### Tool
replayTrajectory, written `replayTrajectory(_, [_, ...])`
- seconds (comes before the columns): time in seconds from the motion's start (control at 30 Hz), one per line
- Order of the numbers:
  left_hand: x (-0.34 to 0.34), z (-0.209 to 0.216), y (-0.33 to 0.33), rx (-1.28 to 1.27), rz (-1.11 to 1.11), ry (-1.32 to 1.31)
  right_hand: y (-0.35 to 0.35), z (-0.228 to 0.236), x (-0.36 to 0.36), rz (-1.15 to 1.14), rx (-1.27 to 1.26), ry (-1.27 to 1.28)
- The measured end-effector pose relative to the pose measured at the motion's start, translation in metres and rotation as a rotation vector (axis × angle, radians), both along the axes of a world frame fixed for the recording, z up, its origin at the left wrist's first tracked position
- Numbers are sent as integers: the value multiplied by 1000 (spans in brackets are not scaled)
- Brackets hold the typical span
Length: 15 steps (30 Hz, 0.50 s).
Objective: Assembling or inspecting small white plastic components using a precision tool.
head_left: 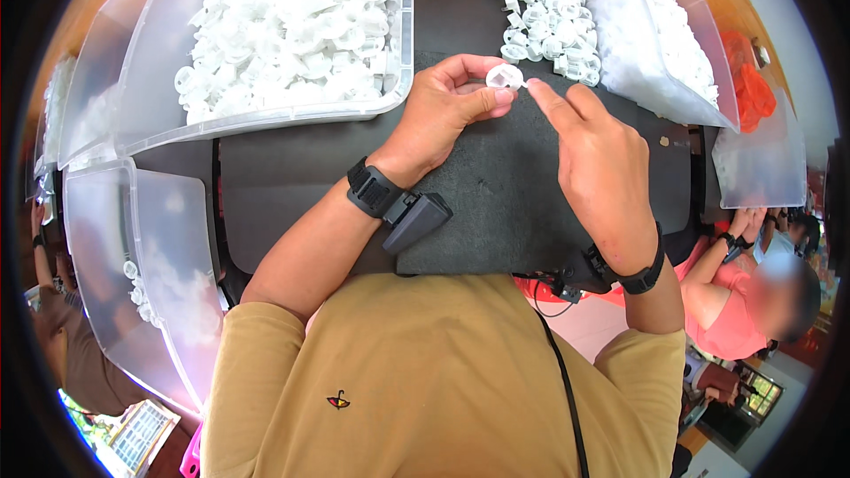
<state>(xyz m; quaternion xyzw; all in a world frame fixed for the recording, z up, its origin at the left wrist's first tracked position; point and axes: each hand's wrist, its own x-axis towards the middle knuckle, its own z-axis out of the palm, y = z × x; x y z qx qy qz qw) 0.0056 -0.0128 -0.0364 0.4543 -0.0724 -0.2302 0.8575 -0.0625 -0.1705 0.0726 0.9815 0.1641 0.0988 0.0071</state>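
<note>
A small round white plastic part (504,77) is pinched between the thumb and fingers of my left hand (447,102), above the dark mat (496,186). Close to its right side is my right hand (595,146), with the index finger stretched toward the part and the other fingers curled under. A tiny white tip shows at that index fingertip; whether it is a separate piece or belongs to the part I cannot tell. My right thumb is hidden. Just beyond both hands lies a loose pile of similar white plastic parts (551,26).
A large clear bin (403,44) full of white parts stands at the far left, another tilted clear bin (728,80) at the far right. Nearer left is a clear bin (190,239) with a few parts. An orange bag (748,88) and a co-worker in pink (722,301) are at right.
</note>
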Motion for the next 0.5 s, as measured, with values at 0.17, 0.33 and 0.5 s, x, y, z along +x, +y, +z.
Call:
replayTrajectory(0.17, [-1,3,2,-25,14,49,1,0,-5,-12,27,-36])
replayTrajectory(0.33, [-2,3,1,-25,20,37,5,-4,-3,-15,4,-6])
replayTrajectory(0.5, [-2,0,-1,-38,29,19,8,-7,-1,-37,-21,-26])
